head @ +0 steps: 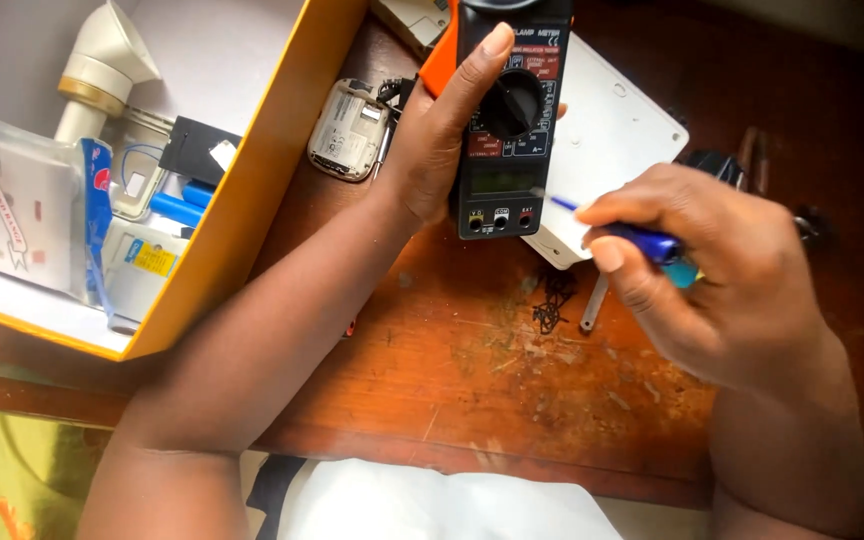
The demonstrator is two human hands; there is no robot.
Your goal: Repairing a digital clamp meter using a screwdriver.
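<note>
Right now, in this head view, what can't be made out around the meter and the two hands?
- Clamp meter: its top is cut off by the upper edge; the left hand covers its left side.
- Blue-handled tool: mostly inside the right hand; its tip is blurred, so contact with the meter is unclear.
- Meter screen: too dim to read.
- Dark items at the far right: in shadow, unidentifiable.

meter (507, 120) — black, orange | screwdriver handle (652, 243) — blue | box (252, 190) yellow
</note>
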